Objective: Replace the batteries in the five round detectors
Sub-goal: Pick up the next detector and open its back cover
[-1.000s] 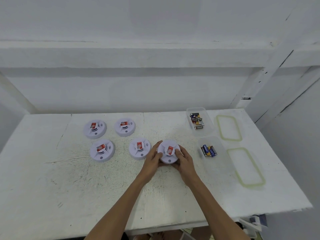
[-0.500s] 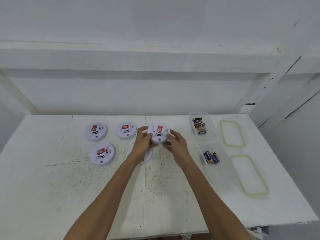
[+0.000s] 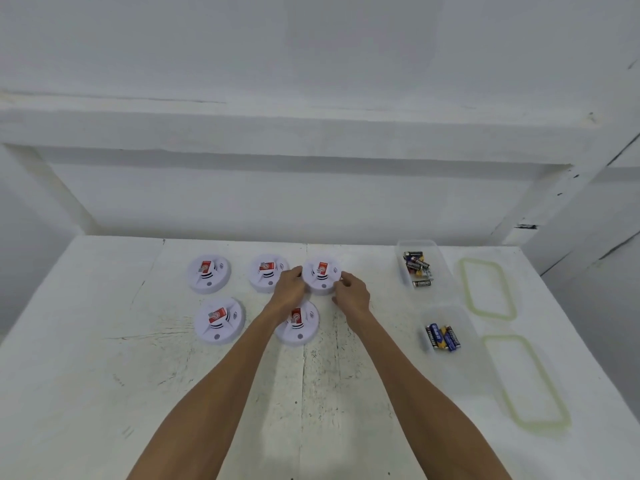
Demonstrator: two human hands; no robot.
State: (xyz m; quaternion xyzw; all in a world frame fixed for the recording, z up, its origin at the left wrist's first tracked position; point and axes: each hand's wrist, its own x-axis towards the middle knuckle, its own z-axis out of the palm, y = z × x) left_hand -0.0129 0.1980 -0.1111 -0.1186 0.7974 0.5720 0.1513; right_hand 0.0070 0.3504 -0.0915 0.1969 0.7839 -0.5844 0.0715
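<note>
Five round white detectors with red labels lie on the white table. Three form a back row: the left detector, the middle detector and the right detector. Two lie nearer: one detector on the left and another detector, partly hidden under my left wrist. My left hand holds the back right detector at its left edge. At that detector's right edge are the curled fingers of my right hand. The detector sits on the table.
To the right stand two clear containers: the far container holds mixed dark batteries, the near container holds blue batteries. Two green-rimmed lids, a far lid and a near lid, lie by the table's right edge.
Both hands carried the detector from the front row, right of the others, up and away to the back row. It now rests right of the middle back detector.
</note>
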